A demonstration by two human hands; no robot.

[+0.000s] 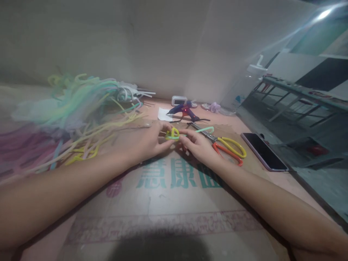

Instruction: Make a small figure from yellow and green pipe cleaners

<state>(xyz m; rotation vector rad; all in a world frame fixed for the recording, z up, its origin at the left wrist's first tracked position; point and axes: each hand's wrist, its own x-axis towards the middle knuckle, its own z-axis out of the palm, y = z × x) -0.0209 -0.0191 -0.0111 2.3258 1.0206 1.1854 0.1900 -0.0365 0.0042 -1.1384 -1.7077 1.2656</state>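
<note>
Where both forearms converge over the cardboard sheet (174, 217), the left hand (150, 143) and the right hand (198, 145) meet on one small looped strip (173, 134); this piece is yellow with a green band, and it sits at the centre of the scene, just beyond the teal characters (174, 177) printed on the sheet.

Left hand: thumb and forefinger are closed in a pinch on the left side of the looped strip; the remaining fingers curl beneath.

Right hand: the fingertips press on the right side of the same piece; the thumb probably closes the pinch from below, though blur prevents confirmation.

Surrounding items:
- scissors (228, 146) lie just right of the right hand; the blades point far and left, and the yellow and orange handles lie near and right
- a green strip (205, 129) curves beside the blades
- a phone (263, 150) lies face up to the right of the scissors, with a dark screen
- a glue gun (183, 110) stands beyond the hands; its nozzle points left over a white paper (164, 114), and a red light glows on the body
- a pile of strips (81, 105) in pastel green, yellow and purple covers the far left; it is heavily blurred
</note>
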